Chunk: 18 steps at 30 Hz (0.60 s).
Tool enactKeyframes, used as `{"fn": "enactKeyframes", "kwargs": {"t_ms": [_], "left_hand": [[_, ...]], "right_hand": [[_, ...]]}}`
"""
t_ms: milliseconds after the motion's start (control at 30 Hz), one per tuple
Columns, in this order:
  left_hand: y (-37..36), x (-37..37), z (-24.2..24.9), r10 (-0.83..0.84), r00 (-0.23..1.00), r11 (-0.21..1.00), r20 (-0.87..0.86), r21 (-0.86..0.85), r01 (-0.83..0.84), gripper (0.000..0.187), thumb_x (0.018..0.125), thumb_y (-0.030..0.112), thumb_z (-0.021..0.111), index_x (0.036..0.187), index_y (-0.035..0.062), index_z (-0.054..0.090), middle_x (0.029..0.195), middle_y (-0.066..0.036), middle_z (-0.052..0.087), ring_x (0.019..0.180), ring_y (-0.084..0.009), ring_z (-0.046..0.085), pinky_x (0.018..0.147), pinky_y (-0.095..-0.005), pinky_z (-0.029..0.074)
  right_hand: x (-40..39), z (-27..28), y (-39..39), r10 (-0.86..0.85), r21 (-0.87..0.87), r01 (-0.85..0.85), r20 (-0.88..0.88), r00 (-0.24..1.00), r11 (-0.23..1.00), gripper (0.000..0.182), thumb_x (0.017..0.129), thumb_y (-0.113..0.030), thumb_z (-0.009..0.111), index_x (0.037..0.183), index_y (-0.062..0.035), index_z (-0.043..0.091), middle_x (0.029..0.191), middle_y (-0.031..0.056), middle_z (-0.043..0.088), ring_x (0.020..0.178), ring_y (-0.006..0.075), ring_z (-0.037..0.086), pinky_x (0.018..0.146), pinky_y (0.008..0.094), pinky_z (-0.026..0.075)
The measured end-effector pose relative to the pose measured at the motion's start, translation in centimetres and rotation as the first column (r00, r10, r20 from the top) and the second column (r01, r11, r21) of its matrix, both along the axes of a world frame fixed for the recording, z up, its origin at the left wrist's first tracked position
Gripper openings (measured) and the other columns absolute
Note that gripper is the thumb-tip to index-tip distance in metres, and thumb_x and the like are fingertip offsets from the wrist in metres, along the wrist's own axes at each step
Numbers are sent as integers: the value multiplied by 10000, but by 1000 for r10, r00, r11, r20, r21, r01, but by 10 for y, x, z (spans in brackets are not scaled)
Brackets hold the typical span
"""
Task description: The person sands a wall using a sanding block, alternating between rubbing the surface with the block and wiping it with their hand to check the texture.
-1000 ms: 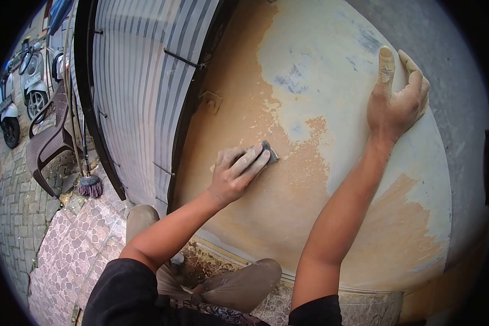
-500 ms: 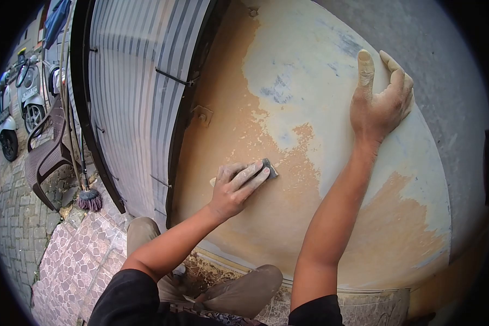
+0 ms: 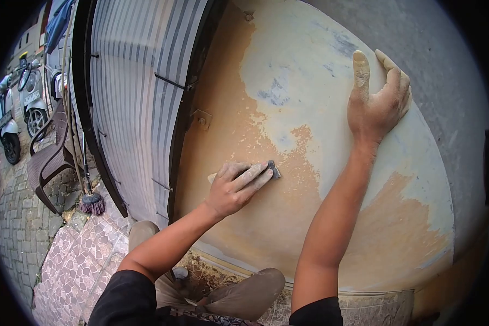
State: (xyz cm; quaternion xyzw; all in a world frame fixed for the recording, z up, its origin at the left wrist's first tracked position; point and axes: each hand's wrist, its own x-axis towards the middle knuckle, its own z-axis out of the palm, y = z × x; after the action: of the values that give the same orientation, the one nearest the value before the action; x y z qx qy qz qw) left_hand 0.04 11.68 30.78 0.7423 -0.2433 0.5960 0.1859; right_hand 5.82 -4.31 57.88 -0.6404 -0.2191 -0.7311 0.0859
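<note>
A large curved panel fills the middle, its face patchy with tan and pale grey-white. My left hand lies low on the tan part, its fingers closed over a small dark grey piece of sandpaper pressed against the surface. Part of that piece is hidden under the fingers. At the panel's upper right edge, my right hand is hooked around the rim. Its thumb points up along the face, while the other fingers curl over the edge and are partly hidden. Pale dust coats both hands.
A striped translucent sheet in a black frame stands left of the panel. Farther left are a brown plastic chair, a purple-bristled mop or brush and parked scooters. Stone-patterned tiles cover the ground by my knees.
My left hand and the sandpaper have shifted very slightly across the panel. My right hand stays on the rim, and the view has tilted a little.
</note>
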Motion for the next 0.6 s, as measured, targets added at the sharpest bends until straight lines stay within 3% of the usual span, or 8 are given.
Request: {"fn": "enactKeyframes", "kwargs": {"t_ms": [33, 100, 167, 267, 367, 433, 533, 600], "left_hand": [[2, 5, 10, -1, 1000, 1000, 7, 4, 1, 376, 791, 68, 810, 1160, 125, 772, 1267, -35, 689, 1000, -231, 613, 838, -324, 490], [4, 9, 59, 54, 993, 940, 107, -342, -14, 384, 794, 42, 808, 1170, 109, 765, 1250, -68, 688, 1015, -245, 610, 856, -331, 484], [18, 20, 102, 87, 980, 858, 180, -513, 18, 403, 799, 29, 809, 1195, 74, 748, 1248, -101, 684, 1018, -261, 593, 897, -351, 464], [13, 33, 101, 266, 934, 865, 239, -488, -122, 394, 798, 25, 808, 1185, 71, 754, 1262, -99, 684, 1023, -253, 589, 891, -347, 465], [3, 22, 29, 137, 976, 974, 171, -204, -101, 388, 798, 69, 791, 1183, 111, 763, 1283, -64, 687, 993, -228, 604, 880, -332, 462], [7, 18, 18, 110, 982, 990, 151, -109, -94, 383, 820, 93, 753, 1202, 130, 756, 1318, -53, 674, 991, -219, 602, 884, -351, 453], [16, 10, 60, 106, 989, 969, 102, -236, -79, 378, 798, 57, 820, 1168, 119, 773, 1251, -65, 697, 995, -237, 606, 881, -320, 469], [23, 18, 102, 104, 984, 863, 142, -505, -18, 369, 823, 60, 802, 1185, 124, 766, 1274, -77, 681, 1013, -239, 595, 888, -335, 459]], "right_hand": [[-1, 1, 0, -1, 7, 1, -23, 1000, 1000, 656, 899, -738, 596, 1195, -162, 707, 1206, 55, 633, 1241, 254, 545, 1196, 472, 252], [0, 1, -2, -4, -6, 4, -23, 1000, 1000, 653, 900, -737, 597, 1195, -165, 706, 1205, 52, 631, 1240, 253, 545, 1196, 473, 253], [1, 2, -3, -4, -13, 4, -18, 1000, 1000, 650, 900, -736, 598, 1195, -167, 706, 1204, 50, 629, 1239, 252, 544, 1196, 475, 254], [1, 0, -2, -14, -3, 14, -17, 1000, 1000, 641, 900, -731, 603, 1197, -171, 704, 1201, 46, 629, 1238, 251, 543, 1196, 476, 256], [2, 2, 0, -18, 31, 19, -16, 1000, 999, 636, 898, -726, 612, 1193, -170, 705, 1199, 46, 628, 1234, 253, 543, 1191, 476, 261], [5, 2, -2, 8, -10, -8, 26, 1000, 1000, 657, 877, -759, 608, 1180, -181, 682, 1101, 45, 584, 1152, 252, 550, 1167, 528, 278], [5, 3, -5, 16, -31, -16, 13, 1000, 999, 656, 878, -755, 611, 1184, -180, 682, 1116, 53, 586, 1157, 267, 547, 1169, 531, 276], [-2, 3, -6, 14, -34, -15, -28, 999, 999, 644, 889, -731, 619, 1196, -169, 690, 1160, 56, 604, 1194, 266, 542, 1174, 508, 270]]}}
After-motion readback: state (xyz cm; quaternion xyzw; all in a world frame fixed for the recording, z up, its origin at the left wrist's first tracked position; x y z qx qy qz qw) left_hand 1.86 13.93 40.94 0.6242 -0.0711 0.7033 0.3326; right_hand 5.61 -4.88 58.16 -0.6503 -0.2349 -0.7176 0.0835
